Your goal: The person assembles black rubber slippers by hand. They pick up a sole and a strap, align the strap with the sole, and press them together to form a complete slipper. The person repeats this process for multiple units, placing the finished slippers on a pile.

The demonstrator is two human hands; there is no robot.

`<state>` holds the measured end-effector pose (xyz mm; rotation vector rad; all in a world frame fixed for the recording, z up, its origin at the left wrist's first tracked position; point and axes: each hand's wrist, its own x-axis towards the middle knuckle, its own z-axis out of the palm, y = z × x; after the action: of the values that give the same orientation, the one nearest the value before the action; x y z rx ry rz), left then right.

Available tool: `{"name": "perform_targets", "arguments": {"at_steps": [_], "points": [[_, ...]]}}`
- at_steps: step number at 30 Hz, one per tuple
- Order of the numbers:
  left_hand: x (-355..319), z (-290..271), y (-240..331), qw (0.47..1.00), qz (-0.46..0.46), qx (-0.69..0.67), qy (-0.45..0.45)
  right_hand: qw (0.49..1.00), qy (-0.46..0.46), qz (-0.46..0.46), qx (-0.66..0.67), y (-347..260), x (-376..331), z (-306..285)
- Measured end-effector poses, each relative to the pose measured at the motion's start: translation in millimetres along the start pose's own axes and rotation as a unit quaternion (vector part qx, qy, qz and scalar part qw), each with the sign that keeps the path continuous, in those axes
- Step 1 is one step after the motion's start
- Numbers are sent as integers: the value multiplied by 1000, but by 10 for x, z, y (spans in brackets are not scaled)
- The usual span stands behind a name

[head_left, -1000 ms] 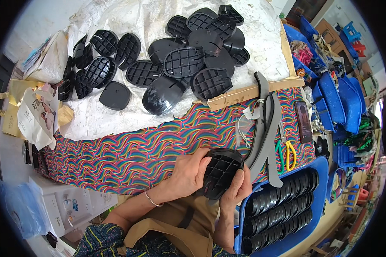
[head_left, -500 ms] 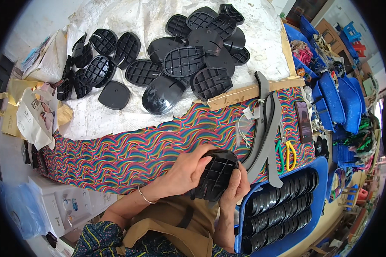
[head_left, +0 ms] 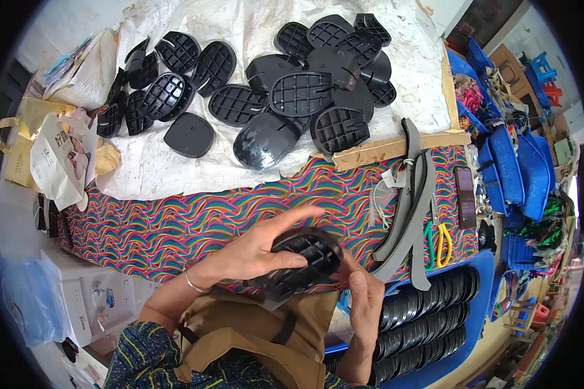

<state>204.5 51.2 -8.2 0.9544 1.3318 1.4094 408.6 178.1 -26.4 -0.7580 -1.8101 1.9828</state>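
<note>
A black plastic shell (head_left: 311,259) with a grid of ribs is tilted and slightly blurred above my lap, at the table's near edge. My left hand (head_left: 256,256) grips its left side, thumb across the ribs and index finger stretched out past the far rim. Close by the right rim is my right hand (head_left: 365,295); its thumb is up off the shell, and a blurred finger reaches to the edge. Whether that hand grips the shell does not show. More such shells (head_left: 302,94) lie heaped on a white sheet (head_left: 233,178) at the back, some ribs up, some smooth side up.
Curved grey strips (head_left: 409,207) lie on the patterned cloth to the right, beside yellow-handled scissors (head_left: 443,246) and a phone (head_left: 464,198). A blue bin (head_left: 480,285) at the lower right holds rows of black shells. Paper bags (head_left: 58,155) stand at the left.
The shell has shifted slightly left and tilted. My left index finger has stretched out, and my right thumb has come off the ribs. The whole view has moved a little.
</note>
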Motion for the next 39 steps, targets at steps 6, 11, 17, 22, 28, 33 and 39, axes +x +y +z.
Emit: {"name": "perform_targets", "arguments": {"at_steps": [6, 11, 17, 22, 28, 33, 39], "points": [[-13, -55, -103, 988, -5, 105, -111, 979, -152, -14, -138, -185, 498, -18], [-39, -115, -80, 990, -29, 65, -121, 933, -212, -111, -269, -224, 569, 50], [-43, -107, -161, 993, -52, -36, -95, 868, -134, -263, -400, -18, 478, 143], [-38, -139, -53, 992, -98, -52, -65, 924, -108, -196, -309, 8, 368, 82], [-62, 16, -52, 997, -51, -66, -1, 889, 41, -272, -367, 287, 300, 234], [-83, 139, -124, 992, -30, -92, 74, 942, 133, -196, -238, 297, 221, 481], [-92, 270, -132, 984, -18, -117, 131, 967, 179, -149, -100, 328, 195, 652]]}}
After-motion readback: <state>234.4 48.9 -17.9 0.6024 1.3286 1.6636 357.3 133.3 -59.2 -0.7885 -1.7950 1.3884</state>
